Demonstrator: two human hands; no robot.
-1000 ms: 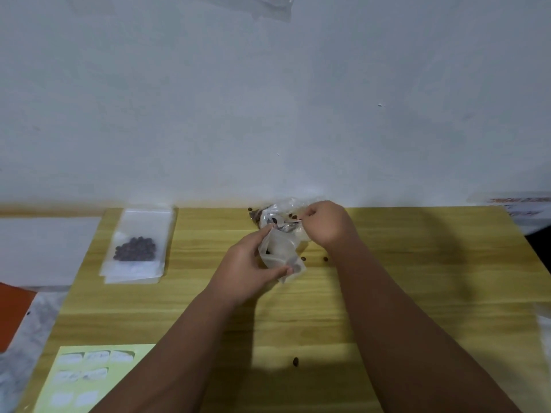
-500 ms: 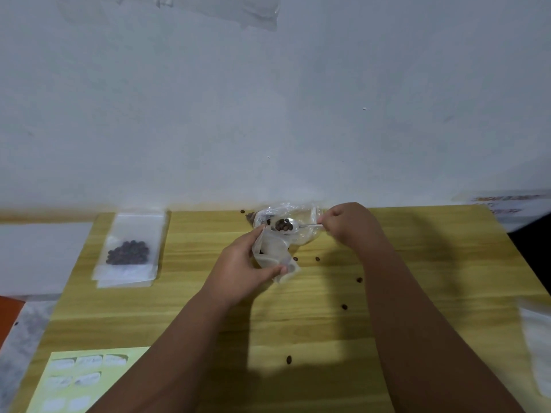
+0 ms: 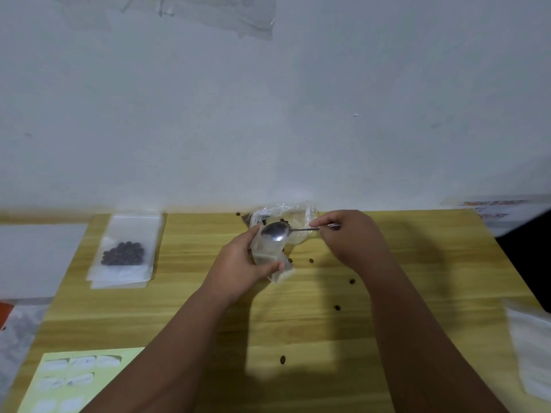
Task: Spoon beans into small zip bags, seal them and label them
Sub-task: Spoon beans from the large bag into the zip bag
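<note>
My left hand grips a small clear zip bag held open at the middle of the wooden table. My right hand pinches the handle of a metal spoon, whose bowl lies at the bag's mouth and looks empty. Behind them a crumpled clear plastic bag of dark beans rests against the wall. A filled zip bag of beans lies flat at the far left on a stack of bags.
Several loose beans, such as the bean right of centre, are scattered over the table. A pale green sheet of white labels lies at the near left corner. Empty clear bags lie at the right edge. A white wall rises behind.
My right hand drew back to the right with the spoon. The spoon bowl held beans half a second ago and now looks empty at the bag's mouth. More loose beans lie on the table.
</note>
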